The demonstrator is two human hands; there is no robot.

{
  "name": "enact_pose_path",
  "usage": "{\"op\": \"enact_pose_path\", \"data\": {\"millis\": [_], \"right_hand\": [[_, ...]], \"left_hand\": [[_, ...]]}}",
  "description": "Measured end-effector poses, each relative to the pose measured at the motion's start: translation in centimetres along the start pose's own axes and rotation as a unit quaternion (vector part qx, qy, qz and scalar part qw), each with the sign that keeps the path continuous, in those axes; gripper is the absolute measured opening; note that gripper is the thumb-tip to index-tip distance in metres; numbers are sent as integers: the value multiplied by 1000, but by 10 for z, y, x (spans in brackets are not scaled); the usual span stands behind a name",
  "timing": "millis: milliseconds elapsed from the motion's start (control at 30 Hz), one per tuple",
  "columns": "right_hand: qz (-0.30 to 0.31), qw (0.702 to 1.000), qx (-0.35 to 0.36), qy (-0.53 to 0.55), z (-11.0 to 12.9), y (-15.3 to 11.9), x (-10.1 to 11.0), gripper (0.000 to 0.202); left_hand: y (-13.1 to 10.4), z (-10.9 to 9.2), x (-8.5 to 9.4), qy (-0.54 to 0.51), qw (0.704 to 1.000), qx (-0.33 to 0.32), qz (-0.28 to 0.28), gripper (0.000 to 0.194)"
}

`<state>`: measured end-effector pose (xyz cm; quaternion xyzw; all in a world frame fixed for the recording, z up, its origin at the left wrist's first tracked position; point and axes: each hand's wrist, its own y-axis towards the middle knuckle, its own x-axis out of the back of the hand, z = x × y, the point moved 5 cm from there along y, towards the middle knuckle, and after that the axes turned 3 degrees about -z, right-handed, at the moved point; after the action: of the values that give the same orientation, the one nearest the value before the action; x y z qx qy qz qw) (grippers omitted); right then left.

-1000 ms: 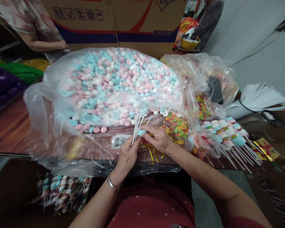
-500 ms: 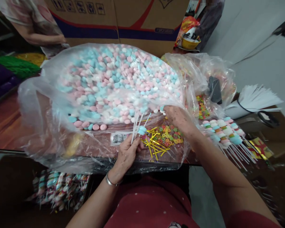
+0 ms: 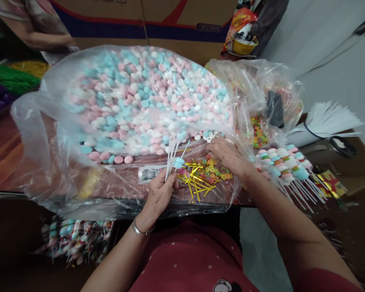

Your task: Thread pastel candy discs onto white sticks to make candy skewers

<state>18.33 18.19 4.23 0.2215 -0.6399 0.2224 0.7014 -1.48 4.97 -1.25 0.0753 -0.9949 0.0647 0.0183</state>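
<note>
Several thin white sticks (image 3: 170, 157) rise from my left hand (image 3: 161, 190), which is closed around their lower ends. One of them carries a blue marshmallow (image 3: 179, 162) just above my fingers. My right hand (image 3: 223, 152) reaches over the far edge of a pile of colorful ring candies (image 3: 212, 168), its fingers bent down; what they hold, if anything, is hidden. Beside the rings lie gold twist ties (image 3: 197, 182). A large clear bag of pink, blue and white marshmallows (image 3: 146, 93) spreads behind both hands.
Finished marshmallow sticks (image 3: 284, 164) lie at the right, near a container of white sticks (image 3: 330, 119). Bags of ring candies (image 3: 260, 132) stand behind. Wrapped sticks (image 3: 77, 239) fill a box at lower left. A person's arm (image 3: 50, 39) shows at upper left.
My right hand has drawn back slightly from the loose marshmallows toward the ring candies. My left hand still holds the sticks. The view has shifted a little.
</note>
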Motion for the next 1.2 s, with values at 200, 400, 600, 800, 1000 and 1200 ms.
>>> {"op": "enact_pose_path", "data": {"millis": [200, 400, 600, 800, 1000, 1200], "right_hand": [[13, 999, -35, 14, -5, 2, 9, 20], [68, 987, 20, 147, 5, -4, 7, 19], [113, 992, -25, 49, 17, -5, 1, 16], [140, 985, -79, -64, 32, -9, 3, 22], [34, 986, -113, 122, 27, -13, 2, 19], [-98, 767, -209, 599, 13, -9, -10, 23]], "left_hand": [[-1, 1, 0, -9, 1000, 0, -2, 32], [-1, 1, 0, -5, 1000, 9, -4, 32], [0, 4, 0, -20, 1000, 0, -5, 32], [-1, 4, 0, -19, 1000, -2, -6, 31], [-1, -8, -2, 37, 999, -17, 9, 33], [0, -13, -6, 111, 993, -29, 41, 32]]}}
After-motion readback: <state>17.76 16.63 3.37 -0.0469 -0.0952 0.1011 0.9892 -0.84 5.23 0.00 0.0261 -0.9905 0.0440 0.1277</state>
